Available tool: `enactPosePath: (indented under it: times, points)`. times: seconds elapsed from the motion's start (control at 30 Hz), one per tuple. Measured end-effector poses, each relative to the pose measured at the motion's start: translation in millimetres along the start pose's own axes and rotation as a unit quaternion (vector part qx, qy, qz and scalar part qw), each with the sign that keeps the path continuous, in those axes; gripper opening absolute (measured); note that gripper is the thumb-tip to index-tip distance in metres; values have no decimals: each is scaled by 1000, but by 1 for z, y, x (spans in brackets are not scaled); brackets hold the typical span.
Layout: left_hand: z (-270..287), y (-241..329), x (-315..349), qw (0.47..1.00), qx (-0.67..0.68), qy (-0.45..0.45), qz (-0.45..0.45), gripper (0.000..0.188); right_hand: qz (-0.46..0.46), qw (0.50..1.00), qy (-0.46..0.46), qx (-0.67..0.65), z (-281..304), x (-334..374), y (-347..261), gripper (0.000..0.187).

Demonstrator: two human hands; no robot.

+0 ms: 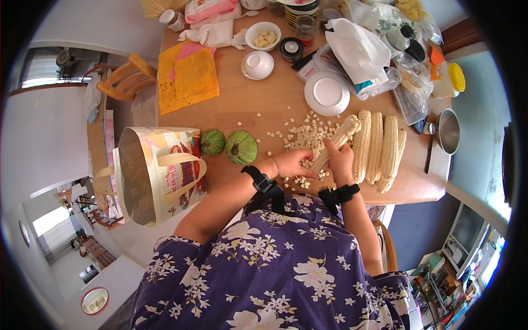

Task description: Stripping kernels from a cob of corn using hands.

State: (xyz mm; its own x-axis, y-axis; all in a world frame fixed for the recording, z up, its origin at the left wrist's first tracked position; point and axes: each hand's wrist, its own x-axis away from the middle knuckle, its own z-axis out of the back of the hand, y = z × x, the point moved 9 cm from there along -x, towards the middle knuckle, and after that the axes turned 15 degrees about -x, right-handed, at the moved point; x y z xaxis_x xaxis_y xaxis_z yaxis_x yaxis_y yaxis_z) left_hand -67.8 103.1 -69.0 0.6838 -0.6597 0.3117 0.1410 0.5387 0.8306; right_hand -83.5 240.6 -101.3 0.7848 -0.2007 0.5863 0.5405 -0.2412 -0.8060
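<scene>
Far to the left of your fingers a gift bag [157, 173] hangs over the surface [247, 99] edge, and two green squashes [228, 146] sit between it and your left hand [290, 164]. That hand is curled loosely, its fingers [305, 170] resting on the lower end of the half-stripped cob [336, 142] and on loose kernels [302, 135]; I cannot tell whether it truly grips or only steadies.

The cob lies slanted between your two hands, its bare tip pointing up and away from you. Your right hand [340, 162] is closed around its lower part, thumb pressing along the kernel rows.

Risks, as I judge them: kernels are scattered up and left of your fingers, and some lie just below them near the surface edge, so a hard push could flick more onto your lap or the floor. The cob could also slip sideways under thumb pressure.

Just right of your right hand lie whole cobs [379, 148] side by side, touching; a jolt might roll the outermost toward the edge. Beyond them sits a steel bowl [449, 131].
</scene>
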Motion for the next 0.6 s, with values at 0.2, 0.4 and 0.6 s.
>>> enactPosePath:
  times: [0.2,0.4,0.6]
  points:
    - [-20,-12,5,936,310,-111,125,30,-53,989,-59,-123,-12,9,-1,21]
    - [-16,-4,10,931,317,-116,140,21,-79,979,-73,-174,-11,10,0,21]
    - [-15,-3,14,904,403,-98,102,19,-95,973,-65,-202,-11,11,-5,21]
